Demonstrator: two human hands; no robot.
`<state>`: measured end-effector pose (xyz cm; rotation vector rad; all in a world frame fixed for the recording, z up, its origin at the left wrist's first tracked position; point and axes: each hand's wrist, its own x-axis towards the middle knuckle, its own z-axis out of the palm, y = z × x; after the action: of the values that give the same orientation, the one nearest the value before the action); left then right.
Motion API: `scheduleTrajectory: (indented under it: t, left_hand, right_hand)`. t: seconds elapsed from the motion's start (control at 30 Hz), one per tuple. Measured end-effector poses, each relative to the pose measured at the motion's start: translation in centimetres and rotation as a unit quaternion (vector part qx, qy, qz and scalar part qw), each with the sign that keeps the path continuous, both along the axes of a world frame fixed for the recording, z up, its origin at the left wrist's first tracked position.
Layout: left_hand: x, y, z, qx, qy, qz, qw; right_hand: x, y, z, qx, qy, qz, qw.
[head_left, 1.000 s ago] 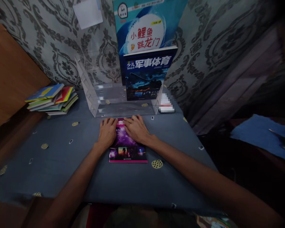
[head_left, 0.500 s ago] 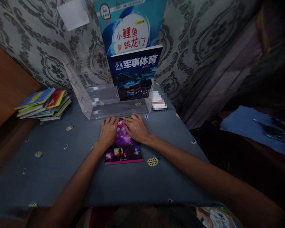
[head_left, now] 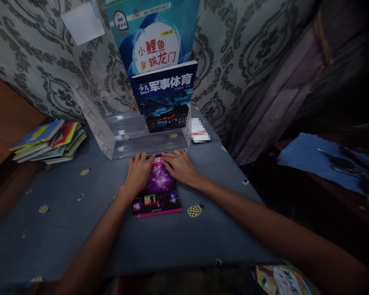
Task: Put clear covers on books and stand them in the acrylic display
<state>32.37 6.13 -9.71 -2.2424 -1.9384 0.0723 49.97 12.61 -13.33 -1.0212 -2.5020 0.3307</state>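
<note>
A purple and pink book lies flat on the table, its cover up and its upper part partly hidden by my hands. My left hand rests on the book's upper left side, palm down with the fingers stretched toward the far edge. On the upper right side lies my right hand, also palm down, its fingers reaching inward over the title. Neither hand is wrapped round anything. Just beyond the fingertips stands a clear acrylic stand. A dark blue book leans upright in its right part.
Behind the dark blue book stands a taller teal book. Several thin books are piled at the table's far left. A small white item, blurred out, is right of the stand. Blue cloth lies off the table's right side.
The view has shifted slightly, so the scene sits further left. My hands have spread a little apart on the purple book, showing more of its title.
</note>
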Motion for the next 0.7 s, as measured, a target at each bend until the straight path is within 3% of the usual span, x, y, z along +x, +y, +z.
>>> scheduleTrajectory:
  t: [0.23, 0.43, 0.57, 0.7]
  left_hand:
    - [0.6, 1.3, 0.8, -0.015, -0.01, -0.016, 1.0]
    - [1.1, 2.3, 0.1, -0.015, -0.059, -0.052, 0.997]
    - [1.3, 2.4, -0.3, -0.004, -0.061, -0.052, 0.997]
    - [1.2, 2.4, -0.8, 0.004, -0.062, -0.054, 0.997]
  right_hand:
    - [0.4, 1.3, -0.4, -0.076, 0.122, -0.025, 0.989]
    - [0.5, 2.6, -1.3, -0.176, 0.236, -0.023, 0.956]
    - [0.6, 3.1, -1.8, -0.211, 0.259, -0.028, 0.942]
    - [1.0, 3.2, -1.6, -0.202, 0.252, -0.013, 0.946]
